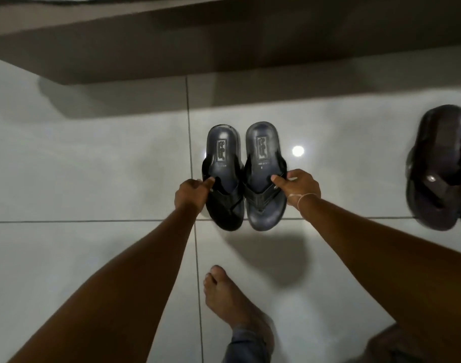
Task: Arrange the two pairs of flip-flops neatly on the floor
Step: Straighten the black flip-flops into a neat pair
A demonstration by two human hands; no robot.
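Head view: both hands (191, 193) (300, 188) pinch dark flip-flops (246, 176); heel logos perhaps unreadable.

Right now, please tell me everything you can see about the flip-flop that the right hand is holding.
The right-hand flip-flop is dark grey-blue, rubbery looking, with a black Y-shaped strap and a printed rectangular logo on the heel, which points away from the person. It stands close beside its partner, the left flip-flop, over the pale tiled floor. The right hand pinches its strap from the outer side. Whether the sole fully rests on the floor cannot be told.
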